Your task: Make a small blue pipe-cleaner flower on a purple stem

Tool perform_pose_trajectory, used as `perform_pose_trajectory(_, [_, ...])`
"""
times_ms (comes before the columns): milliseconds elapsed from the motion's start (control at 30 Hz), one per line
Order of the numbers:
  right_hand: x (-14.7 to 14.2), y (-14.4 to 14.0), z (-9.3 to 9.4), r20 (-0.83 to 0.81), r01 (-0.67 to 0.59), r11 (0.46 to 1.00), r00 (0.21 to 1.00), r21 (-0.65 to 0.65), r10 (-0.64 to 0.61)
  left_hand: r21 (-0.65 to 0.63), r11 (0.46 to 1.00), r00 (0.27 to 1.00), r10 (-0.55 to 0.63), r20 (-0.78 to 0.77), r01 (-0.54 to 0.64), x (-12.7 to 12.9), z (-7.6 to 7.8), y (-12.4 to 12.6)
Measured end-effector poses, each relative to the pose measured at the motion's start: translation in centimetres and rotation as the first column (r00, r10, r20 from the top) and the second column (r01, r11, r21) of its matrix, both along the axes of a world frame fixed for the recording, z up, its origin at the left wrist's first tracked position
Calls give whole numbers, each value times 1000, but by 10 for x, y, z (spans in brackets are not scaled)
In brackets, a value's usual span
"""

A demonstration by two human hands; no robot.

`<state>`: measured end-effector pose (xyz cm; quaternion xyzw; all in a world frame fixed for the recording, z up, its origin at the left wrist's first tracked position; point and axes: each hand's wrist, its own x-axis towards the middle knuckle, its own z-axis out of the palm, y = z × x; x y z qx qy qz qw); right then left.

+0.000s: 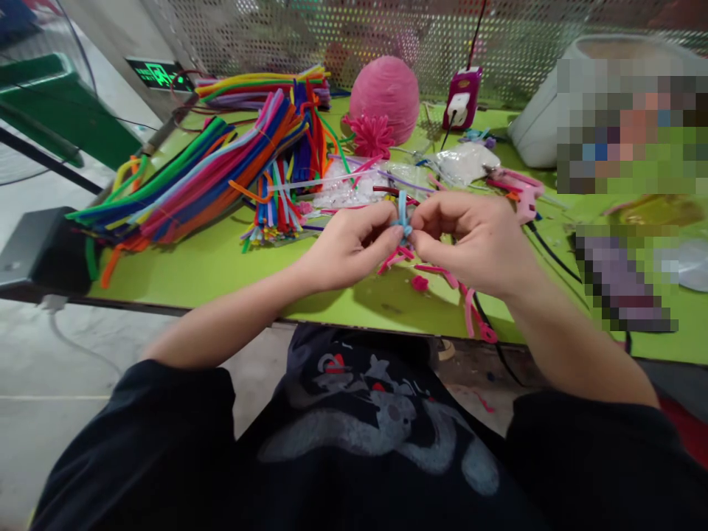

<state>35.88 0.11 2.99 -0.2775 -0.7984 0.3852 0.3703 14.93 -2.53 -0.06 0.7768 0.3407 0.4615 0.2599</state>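
Note:
A light blue pipe cleaner (403, 209) is pinched between my two hands above the green table, one end pointing up and the lower part bent into a small bunch. My left hand (354, 243) grips it from the left with thumb and forefinger. From the right, my right hand (476, 240) closes thumb and fingertips on the same piece. Short pink pipe cleaner pieces (436, 271) lie on the table just below my hands. The fingers partly hide the blue bunch.
Multicoloured pipe cleaner bundles (210, 169) fill the table's left side. Behind my hands are a pink ball (384, 96), a clear plastic bag (464, 162) and a purple power socket (462, 99). A pink glue gun (520, 192) and a whitish bin (542, 118) stand right; a dark box (47, 251) sits left.

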Motion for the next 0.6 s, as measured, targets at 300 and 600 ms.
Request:
perform_pose_trajectory(300, [8, 13, -5, 221, -141, 625, 974, 768, -53, -675, 645, 893, -25, 450, 358, 5, 8, -1])
perform_pose_trajectory(600, [6, 22, 19, 423, -391, 696, 896, 602, 137, -807, 327, 814, 158, 559, 491, 3, 27, -2])
